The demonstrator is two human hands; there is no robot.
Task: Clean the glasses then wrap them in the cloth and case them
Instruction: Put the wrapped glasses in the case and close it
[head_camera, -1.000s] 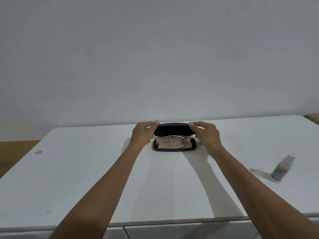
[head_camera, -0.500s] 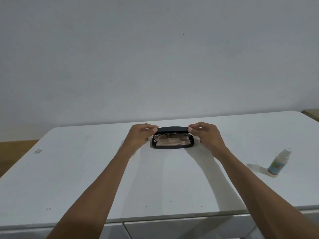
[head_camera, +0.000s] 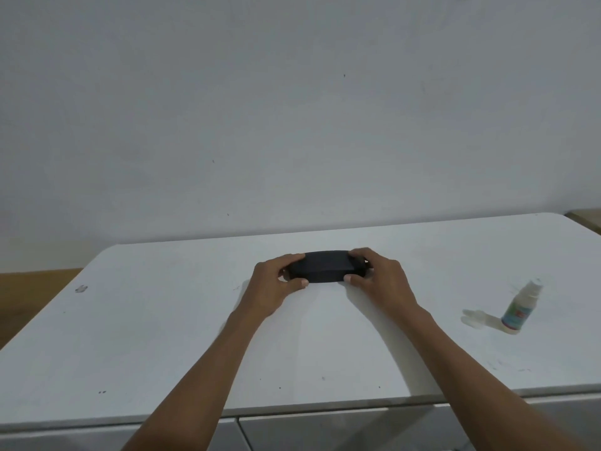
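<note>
With case (head_camera: 320, 267) lid down, long axis along the tabletop's (head_camera: 162, 336) far edge, your left hand (head_camera: 272, 287) and right hand (head_camera: 379, 279) each grip one end, equally near.

The case (head_camera: 320, 266) is plain matt black all over, with no marking or pattern that shows. Beneath it the surface (head_camera: 162, 336) is white, dotted with a few small dark specks and faint scuffs, and a small grey mark (head_camera: 81, 289) sits well to the left of the case. Well to the right of the case stands a small spray bottle (head_camera: 519, 308), whitish and translucent, wearing a light blue label with a touch of red on it; the print is too blurred to read. Behind the case the wall (head_camera: 292, 109) is pale grey-white. Past the surface's left edge shows a strip of brown floor (head_camera: 29, 288).
</note>
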